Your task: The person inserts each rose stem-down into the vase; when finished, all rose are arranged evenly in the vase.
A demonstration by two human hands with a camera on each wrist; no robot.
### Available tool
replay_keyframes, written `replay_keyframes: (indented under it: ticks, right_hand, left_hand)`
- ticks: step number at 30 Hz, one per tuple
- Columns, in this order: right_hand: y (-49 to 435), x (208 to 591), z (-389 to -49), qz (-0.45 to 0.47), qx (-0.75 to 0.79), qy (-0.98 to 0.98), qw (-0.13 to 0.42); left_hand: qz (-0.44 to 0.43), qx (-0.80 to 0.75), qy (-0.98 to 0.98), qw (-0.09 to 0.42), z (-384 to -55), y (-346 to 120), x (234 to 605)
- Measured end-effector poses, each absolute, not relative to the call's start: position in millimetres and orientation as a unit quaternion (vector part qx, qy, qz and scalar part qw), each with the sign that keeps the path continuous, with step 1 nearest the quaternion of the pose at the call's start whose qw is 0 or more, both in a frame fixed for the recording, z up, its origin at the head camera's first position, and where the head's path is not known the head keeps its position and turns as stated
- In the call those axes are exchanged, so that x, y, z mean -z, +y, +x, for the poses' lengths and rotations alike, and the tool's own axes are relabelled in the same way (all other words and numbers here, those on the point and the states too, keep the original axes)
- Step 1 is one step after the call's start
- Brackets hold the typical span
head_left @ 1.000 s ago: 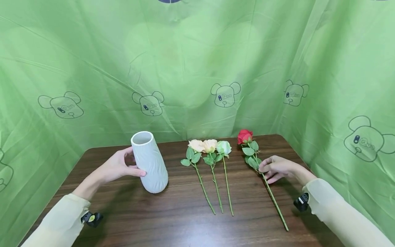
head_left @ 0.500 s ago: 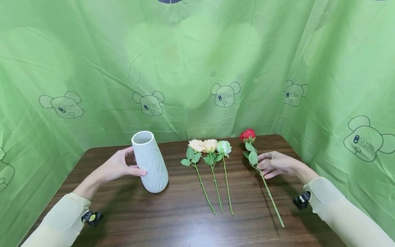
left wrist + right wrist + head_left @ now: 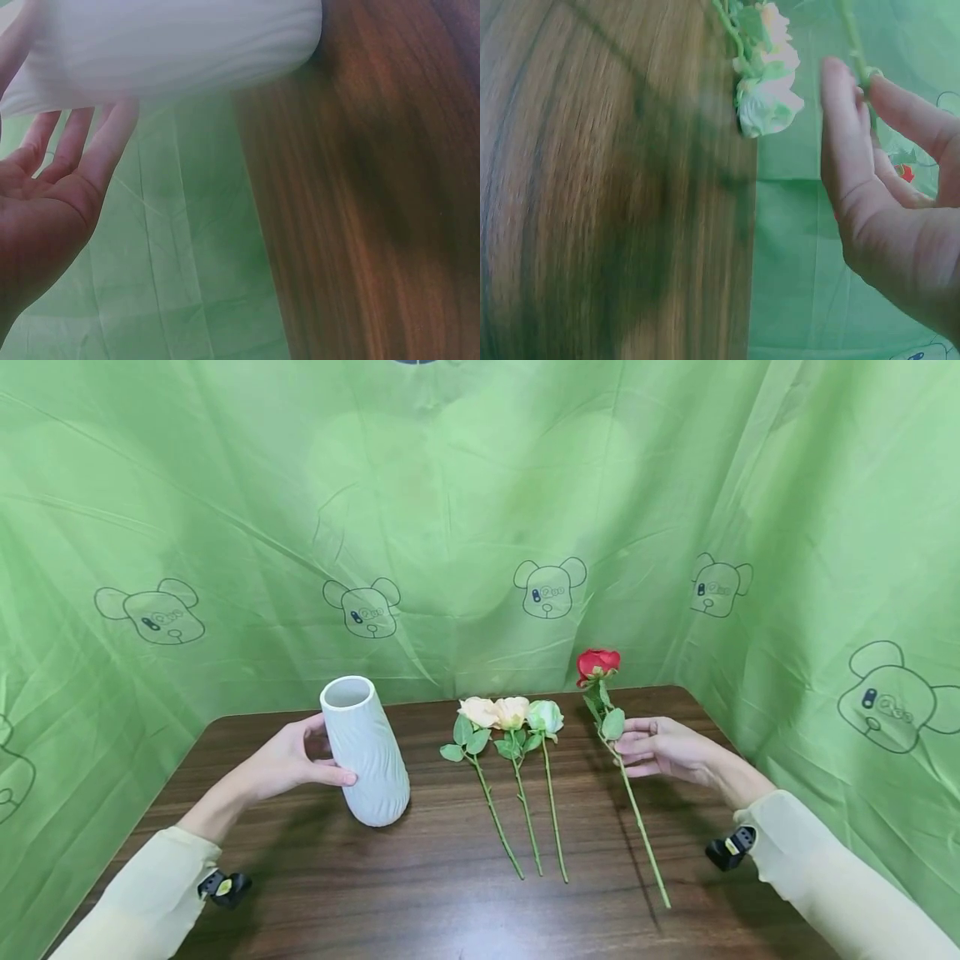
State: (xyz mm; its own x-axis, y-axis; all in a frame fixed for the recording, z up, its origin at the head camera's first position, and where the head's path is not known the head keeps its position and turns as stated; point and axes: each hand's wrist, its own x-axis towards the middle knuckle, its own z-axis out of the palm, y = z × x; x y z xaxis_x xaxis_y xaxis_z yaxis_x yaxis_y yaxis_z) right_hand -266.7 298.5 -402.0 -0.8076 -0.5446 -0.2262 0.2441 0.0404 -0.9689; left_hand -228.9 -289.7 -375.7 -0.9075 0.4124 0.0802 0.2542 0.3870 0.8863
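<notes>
My left hand (image 3: 296, 760) grips a white ridged vase (image 3: 371, 768) from its left side, thumb on the front and fingers behind. The vase stands on the table at the left, its open mouth up; in the left wrist view its pale wall (image 3: 187, 45) lies across the fingers. With thumb and fingers my right hand (image 3: 667, 750) pinches the stem of a red rose (image 3: 597, 666) just below its leaves. The bloom points up and away, and the stem slants above its shadow on the table. In the right wrist view the green stem (image 3: 853, 34) passes between thumb and fingers.
Between the hands lie two cream roses (image 3: 478, 713) and a pale green-white rose (image 3: 545, 718), side by side, stems toward me. They rest on the dark wooden table (image 3: 420, 893). A green curtain (image 3: 465, 527) with bear drawings surrounds the back and sides.
My right hand has lifted the red rose off the table and shifted slightly left, its bloom now higher and its stem end further left. The left hand and vase stay put.
</notes>
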Motion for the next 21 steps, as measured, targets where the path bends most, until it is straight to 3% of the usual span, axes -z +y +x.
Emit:
replay_keyframes:
  ticks: [21]
  right_hand:
    - [271, 378, -256, -0.112, 0.726, 0.633, 0.245]
  left_hand:
    - [0.206, -0.509, 0.833, 0.067, -230, -289, 377]
